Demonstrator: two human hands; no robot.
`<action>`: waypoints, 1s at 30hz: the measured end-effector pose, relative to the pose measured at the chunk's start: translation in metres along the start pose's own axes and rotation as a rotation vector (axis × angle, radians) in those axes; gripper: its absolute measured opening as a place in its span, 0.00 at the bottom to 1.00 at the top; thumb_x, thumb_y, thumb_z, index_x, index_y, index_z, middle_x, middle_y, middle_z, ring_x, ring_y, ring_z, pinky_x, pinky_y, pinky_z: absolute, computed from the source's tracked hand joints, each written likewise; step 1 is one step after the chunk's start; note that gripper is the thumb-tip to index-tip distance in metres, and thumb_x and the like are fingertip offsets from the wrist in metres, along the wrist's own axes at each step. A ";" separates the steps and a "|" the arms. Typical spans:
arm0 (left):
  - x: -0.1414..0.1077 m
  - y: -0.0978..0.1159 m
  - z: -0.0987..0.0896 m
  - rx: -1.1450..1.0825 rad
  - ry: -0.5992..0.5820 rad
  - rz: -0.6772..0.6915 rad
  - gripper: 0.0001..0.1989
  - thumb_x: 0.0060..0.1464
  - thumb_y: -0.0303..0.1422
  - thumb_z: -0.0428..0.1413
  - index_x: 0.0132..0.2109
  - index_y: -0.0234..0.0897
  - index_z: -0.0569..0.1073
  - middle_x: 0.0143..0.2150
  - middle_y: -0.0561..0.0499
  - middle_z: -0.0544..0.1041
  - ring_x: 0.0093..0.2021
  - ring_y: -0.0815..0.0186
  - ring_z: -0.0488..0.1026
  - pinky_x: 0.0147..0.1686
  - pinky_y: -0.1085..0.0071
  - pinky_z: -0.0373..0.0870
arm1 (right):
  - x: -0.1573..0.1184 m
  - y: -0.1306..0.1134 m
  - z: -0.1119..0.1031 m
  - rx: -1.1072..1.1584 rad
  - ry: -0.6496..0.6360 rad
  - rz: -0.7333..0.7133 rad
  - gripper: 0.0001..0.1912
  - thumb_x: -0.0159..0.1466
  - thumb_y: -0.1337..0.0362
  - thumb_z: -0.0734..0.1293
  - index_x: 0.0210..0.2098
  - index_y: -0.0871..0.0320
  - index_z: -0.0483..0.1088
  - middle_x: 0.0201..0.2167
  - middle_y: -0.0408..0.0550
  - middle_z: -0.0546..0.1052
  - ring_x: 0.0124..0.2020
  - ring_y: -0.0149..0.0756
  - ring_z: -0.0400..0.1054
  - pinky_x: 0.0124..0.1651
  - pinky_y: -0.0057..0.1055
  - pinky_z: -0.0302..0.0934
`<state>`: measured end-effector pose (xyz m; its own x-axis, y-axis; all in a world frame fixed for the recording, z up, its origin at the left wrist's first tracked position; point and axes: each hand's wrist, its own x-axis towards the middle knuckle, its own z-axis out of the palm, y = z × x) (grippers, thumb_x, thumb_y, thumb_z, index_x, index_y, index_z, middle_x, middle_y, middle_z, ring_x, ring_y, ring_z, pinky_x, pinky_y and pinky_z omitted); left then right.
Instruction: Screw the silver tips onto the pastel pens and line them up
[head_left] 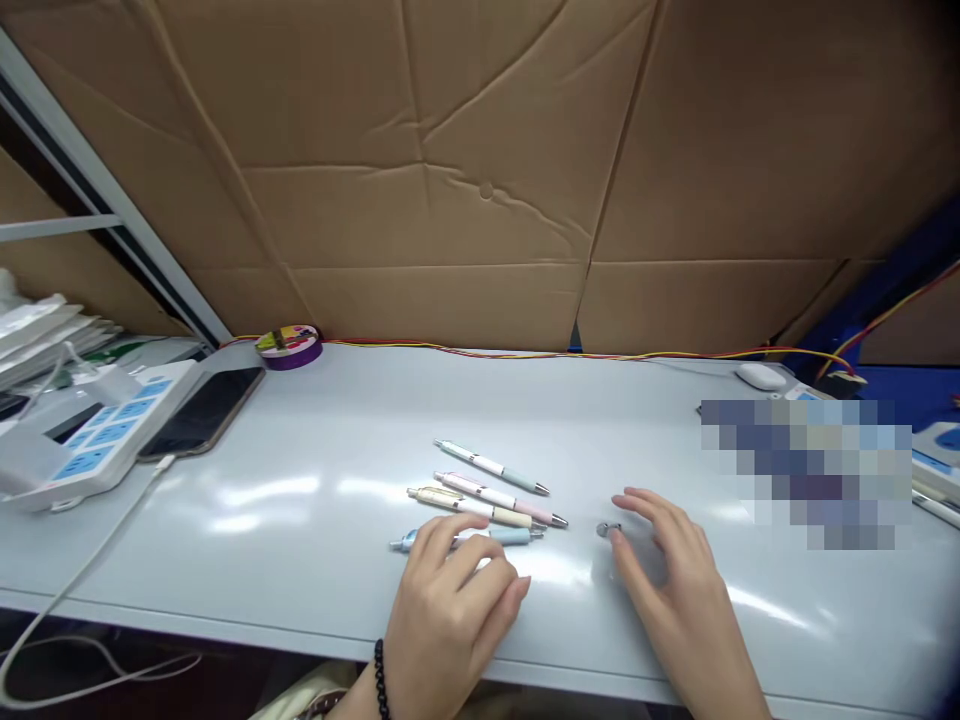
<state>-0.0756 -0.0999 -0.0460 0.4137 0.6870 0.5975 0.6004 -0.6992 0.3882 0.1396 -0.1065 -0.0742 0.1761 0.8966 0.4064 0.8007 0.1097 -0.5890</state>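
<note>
My left hand [465, 600] hovers over or rests by a light blue pen [517, 537], covering its middle; its fingers are bent and somewhat apart, with nothing visible in them. Beyond it lie a cream pen [474, 507] with gold-toned parts, a pink and white pen [499, 497] and a mint green and white pen [491, 465], all slanting with their tips to the right. My right hand [675, 580] is open, thumb and fingers spread. Its thumb tip is at a small shiny metal piece [607, 529]; I cannot tell whether they touch.
The grey-white table [337, 420] is backed by cardboard [450, 200]. On the left are a phone [206, 410], a power strip [112, 435] and a purple tape roll [290, 347]. A white mouse [760, 376] sits at the back right, near a pixelated patch.
</note>
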 end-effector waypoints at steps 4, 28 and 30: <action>0.002 0.001 -0.002 -0.009 -0.018 0.010 0.14 0.63 0.27 0.46 0.29 0.36 0.70 0.32 0.50 0.74 0.42 0.57 0.67 0.41 0.59 0.65 | -0.002 -0.001 -0.001 0.017 0.024 -0.035 0.12 0.65 0.60 0.58 0.46 0.52 0.66 0.50 0.51 0.69 0.53 0.47 0.62 0.49 0.45 0.62; 0.006 0.005 -0.001 -0.067 0.001 -0.005 0.09 0.53 0.23 0.50 0.33 0.38 0.73 0.29 0.51 0.74 0.37 0.60 0.68 0.39 0.63 0.68 | -0.004 -0.005 -0.003 0.043 0.012 -0.181 0.08 0.66 0.64 0.59 0.43 0.50 0.67 0.47 0.48 0.70 0.49 0.42 0.64 0.44 0.39 0.67; 0.006 0.005 -0.001 -0.077 -0.001 -0.005 0.10 0.52 0.23 0.48 0.34 0.38 0.73 0.29 0.50 0.74 0.37 0.60 0.68 0.39 0.63 0.68 | -0.004 -0.005 -0.003 0.040 0.016 -0.179 0.08 0.66 0.63 0.59 0.43 0.50 0.67 0.46 0.48 0.70 0.49 0.42 0.64 0.44 0.39 0.67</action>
<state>-0.0710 -0.0995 -0.0400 0.4111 0.6907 0.5948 0.5483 -0.7087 0.4440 0.1370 -0.1122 -0.0706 0.0417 0.8542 0.5183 0.7966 0.2847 -0.5333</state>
